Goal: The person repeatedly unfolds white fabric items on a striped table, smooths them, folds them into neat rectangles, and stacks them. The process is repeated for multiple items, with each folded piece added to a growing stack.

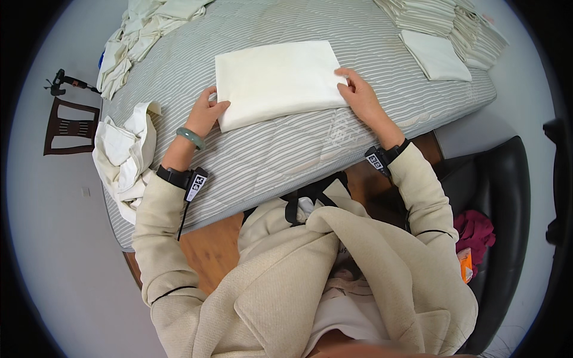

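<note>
A folded white cloth (277, 80) lies on a striped mattress (268, 147) in front of me. My left hand (206, 112) grips its left edge, thumb on top and fingers partly hidden behind and below the edge. At the cloth's right edge is my right hand (358, 91), its thumb and index finger bent over the side; the other fingers are partly hidden. The cloth is a flat, roughly rectangular packet, its near edge a thick fold. A green bangle circles my left wrist, and both wrists bear black strapped devices.
Loose white cloths lie heaped (123, 152) at the mattress's left edge and in a pile (143, 27) at the far left. Stacks of folded cloths (425, 18) stand at the far right beside a single folded cloth (434, 56). A black chair (506, 192) stands right, a wooden chair (52, 127) left.
</note>
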`<control>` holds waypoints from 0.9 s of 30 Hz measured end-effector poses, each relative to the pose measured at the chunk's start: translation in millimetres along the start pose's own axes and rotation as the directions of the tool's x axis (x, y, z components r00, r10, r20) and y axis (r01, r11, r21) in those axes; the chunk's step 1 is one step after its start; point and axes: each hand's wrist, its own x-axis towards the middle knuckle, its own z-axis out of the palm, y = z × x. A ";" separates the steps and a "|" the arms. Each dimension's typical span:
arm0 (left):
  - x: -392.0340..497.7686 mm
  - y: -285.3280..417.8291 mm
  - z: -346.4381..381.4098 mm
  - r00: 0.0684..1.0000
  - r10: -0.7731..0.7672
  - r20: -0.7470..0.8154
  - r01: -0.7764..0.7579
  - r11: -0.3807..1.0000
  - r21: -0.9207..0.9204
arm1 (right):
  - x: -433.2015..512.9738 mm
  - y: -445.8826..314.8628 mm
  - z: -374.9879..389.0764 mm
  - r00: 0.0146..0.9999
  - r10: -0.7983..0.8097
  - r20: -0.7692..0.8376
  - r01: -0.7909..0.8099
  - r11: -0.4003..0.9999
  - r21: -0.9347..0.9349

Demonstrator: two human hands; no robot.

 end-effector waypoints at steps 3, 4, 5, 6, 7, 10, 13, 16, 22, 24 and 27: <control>-0.9 2.9 3.1 0.999 0.009 -0.038 -0.003 0.987 0.164 | -3.8 3.5 0.9 0.999 -0.048 0.011 0.049 0.979 -0.196; -2.3 3.4 2.8 0.998 -0.010 -0.056 0.026 0.959 0.284 | -3.7 4.6 1.6 0.996 -0.087 0.006 0.086 0.964 -0.251; -4.9 3.1 1.7 0.996 0.058 -0.073 -0.025 0.921 0.388 | -3.4 4.9 3.3 0.988 -0.151 -0.036 0.133 0.942 -0.309; -8.3 2.0 1.0 0.992 0.066 -0.109 0.002 0.850 0.527 | -2.8 5.2 4.4 0.984 -0.174 -0.022 0.156 0.926 -0.343; -13.5 -0.2 -0.6 0.978 0.173 -0.117 -0.056 0.758 0.650 | -2.8 4.4 7.4 0.974 -0.219 -0.060 0.180 0.906 -0.384; -10.9 -4.2 -3.8 0.972 0.211 -0.099 -0.060 0.638 0.768 | 1.6 4.3 2.8 0.999 -0.041 0.017 0.044 0.909 -0.414; 5.0 -8.0 -3.1 0.972 0.214 -0.095 -0.071 0.659 0.749 | 8.6 2.2 -8.1 0.990 0.038 0.135 0.024 0.901 -0.433; 40.5 -4.5 -4.6 0.998 -0.008 -0.056 0.032 0.898 0.438 | 14.3 -0.3 -13.7 0.984 0.032 0.177 0.030 0.942 -0.335; 73.1 -9.7 -4.3 0.997 -0.074 0.031 0.077 0.992 -0.098 | 5.8 2.2 -14.0 0.987 -0.006 0.159 0.024 0.993 -0.117; 69.5 -13.4 -1.5 0.996 -0.082 0.047 0.091 0.964 -0.251 | -3.1 2.6 -17.9 0.991 -0.017 0.137 0.019 1.000 -0.016; 58.7 -16.6 7.5 0.993 -0.073 0.090 0.104 0.907 -0.407 | -15.1 4.8 -29.7 0.997 -0.019 0.068 0.010 0.991 0.132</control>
